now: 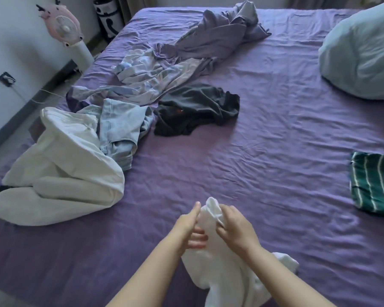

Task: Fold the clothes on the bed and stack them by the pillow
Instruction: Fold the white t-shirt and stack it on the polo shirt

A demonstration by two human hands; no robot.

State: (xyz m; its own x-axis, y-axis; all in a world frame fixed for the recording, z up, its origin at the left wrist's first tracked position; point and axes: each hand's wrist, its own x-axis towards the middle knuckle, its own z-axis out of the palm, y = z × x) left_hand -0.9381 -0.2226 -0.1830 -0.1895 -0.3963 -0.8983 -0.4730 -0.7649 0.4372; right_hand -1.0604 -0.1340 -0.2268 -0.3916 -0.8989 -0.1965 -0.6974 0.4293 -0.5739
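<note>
Holding a white garment (222, 273) up off the purple bed (275, 134), I am seeing both hands working at its top edge. My left hand (192, 229) is curling its fingers round the cloth from the left side, thumb pointing up along the fabric. My right hand (233, 227) is pinching a fold of the same cloth between thumb and fingertips, just beside the left hand. The rest of the garment is hanging down between my forearms and trailing onto the sheet at the near edge of the bed.

Taking the pale blue pillow (361, 56) as my mark: a folded green piece with white stripes (375, 185) is lying on the sheet on the near side of the pillow, apart from it. Well to the left of the pillow, a crumpled dark garment (197, 109) is sitting near the middle of the bed. Farther left again, light blue jeans (120, 127) are lying bunched, touching a large white garment (62, 169) that is spreading towards the bed's left edge. Beyond the dark garment, a pale patterned piece (146, 78) and a grey-purple one (220, 34) are lying tangled together, well apart from the pillow. Off the bed at the far left, a pink fan (63, 25) is standing by the wall.
</note>
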